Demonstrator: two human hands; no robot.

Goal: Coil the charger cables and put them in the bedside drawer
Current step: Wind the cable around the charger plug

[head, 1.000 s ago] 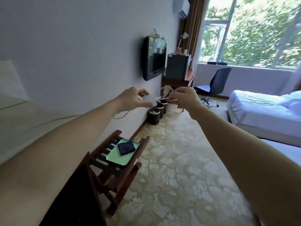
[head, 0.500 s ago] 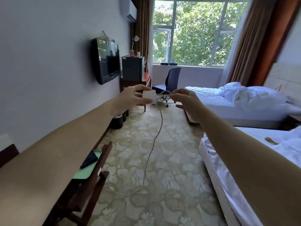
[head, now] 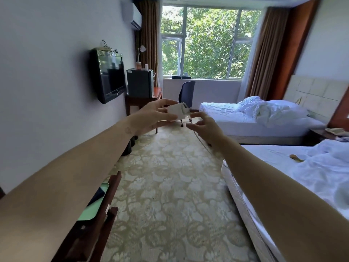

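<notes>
The left hand grips a white charger adapter between thumb and fingers, held out above the patterned carpet. Just beside it, the right hand pinches the thin charger cable, which trails down under the wrist beside the near bed.

Both bare arms reach far forward, the forearms converging mid-room. The left grip, palm turned right, holds a white charger block between thumb and fingertips. The right grip sits just right of it and slightly lower, fingers curled, thumb and forefinger pinching the cable beside the block.
</notes>
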